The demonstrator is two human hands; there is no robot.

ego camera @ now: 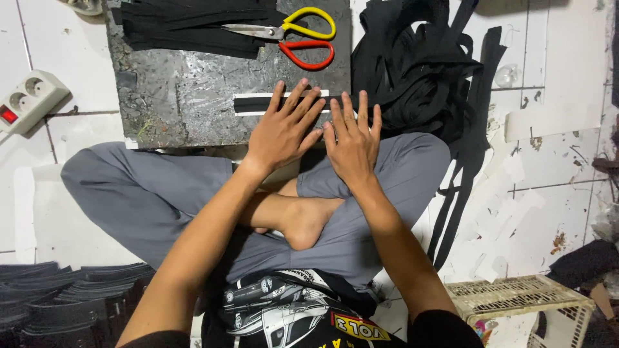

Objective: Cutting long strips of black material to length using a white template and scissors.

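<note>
I sit cross-legged on a tiled floor in grey trousers. My left hand [284, 129] lies flat, fingers spread, on a black strip with white edges [255, 104] that rests on a worn dark work board [187, 84]. My right hand [352, 140] lies flat beside it, fingers spread over the strip's right end and the board's near edge. Neither hand grips anything. At the board's far side lie yellow-handled scissors [303, 24] and red-handled scissors [309, 54], next to a stack of black strips [187, 26].
A heap of black strap material [419, 64] lies right of the board, with strips trailing down the floor. A white power strip [26, 100] sits at the left. Stacked black pieces [64, 296] are at lower left, a cream plastic basket [522, 299] at lower right.
</note>
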